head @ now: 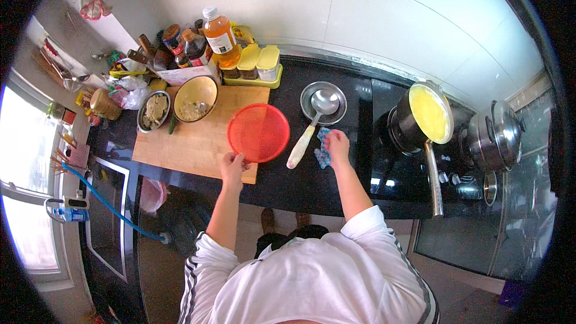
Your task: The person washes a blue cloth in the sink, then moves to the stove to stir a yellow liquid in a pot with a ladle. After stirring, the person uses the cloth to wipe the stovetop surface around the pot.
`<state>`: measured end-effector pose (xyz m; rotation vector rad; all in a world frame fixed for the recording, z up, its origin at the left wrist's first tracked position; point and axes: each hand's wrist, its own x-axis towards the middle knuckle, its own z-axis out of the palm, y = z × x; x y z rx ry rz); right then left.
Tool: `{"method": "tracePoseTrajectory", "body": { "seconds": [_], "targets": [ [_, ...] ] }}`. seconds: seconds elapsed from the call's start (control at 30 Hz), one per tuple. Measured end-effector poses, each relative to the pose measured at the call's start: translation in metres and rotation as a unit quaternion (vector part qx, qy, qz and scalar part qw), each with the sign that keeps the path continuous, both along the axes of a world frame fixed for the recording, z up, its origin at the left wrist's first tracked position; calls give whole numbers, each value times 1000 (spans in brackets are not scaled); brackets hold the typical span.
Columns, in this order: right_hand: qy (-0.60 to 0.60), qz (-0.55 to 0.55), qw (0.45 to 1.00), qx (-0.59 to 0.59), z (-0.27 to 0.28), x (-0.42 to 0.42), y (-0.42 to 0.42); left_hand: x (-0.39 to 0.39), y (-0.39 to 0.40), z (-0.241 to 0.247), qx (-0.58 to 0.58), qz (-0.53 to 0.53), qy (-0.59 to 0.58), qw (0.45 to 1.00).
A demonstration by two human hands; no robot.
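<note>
My left hand grips the near rim of a red plastic basket, held over the right part of a wooden cutting board. My right hand is closed on a blue patterned cloth at the black counter. Between the hands, a metal ladle rests with its head in a small metal bowl, its pale handle pointing towards me. A yellow-lined bowl with some food and a spoon stands on the board, beside a metal bowl of pale food and a green vegetable.
On the stove at right, a long-handled pan shows yellow contents, next to a lidded steel pot. Yellow-lidded seasoning containers, an amber bottle and sauce bottles stand by the wall. A blue hose crosses the left side.
</note>
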<state>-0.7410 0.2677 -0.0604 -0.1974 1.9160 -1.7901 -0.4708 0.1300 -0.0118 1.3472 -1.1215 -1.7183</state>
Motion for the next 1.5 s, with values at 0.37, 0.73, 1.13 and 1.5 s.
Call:
{"method": "tracePoseTrajectory", "body": {
  "seconds": [0.37, 0.73, 1.13, 1.5],
  "targets": [
    [-202, -89, 962, -160, 3, -14, -48, 55, -49, -12, 19, 33, 22, 999],
    [-190, -154, 958, -148, 5, -17, -73, 46, -2, 11, 72, 102, 26, 992],
    [538, 191, 774, 273, -4, 74, 8, -53, 42, 40, 305, -203, 218, 904],
    [550, 189, 789, 196, -8, 45, -171, -74, 4, 61, 154, -187, 237, 941]
  ]
}}
